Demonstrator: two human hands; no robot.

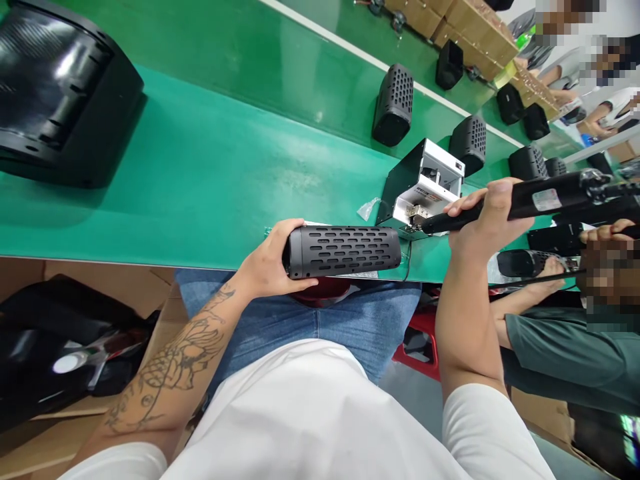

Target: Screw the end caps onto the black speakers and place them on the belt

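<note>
My left hand [267, 263] is wrapped round the left end of a black perforated speaker shell [345, 250], which lies on its side at the near edge of the green belt [200, 173]. My right hand [487, 213] grips a black electric screwdriver [545, 198]. Its tip points left at a small white and black screw feeder box [423, 187] just beyond the shell.
A large black housing [55, 93] sits at the far left of the belt. Several black speaker shells [393, 103] stand further along it. A cardboard box [60, 360] with black parts is at my lower left. Another person [565, 347] works at my right.
</note>
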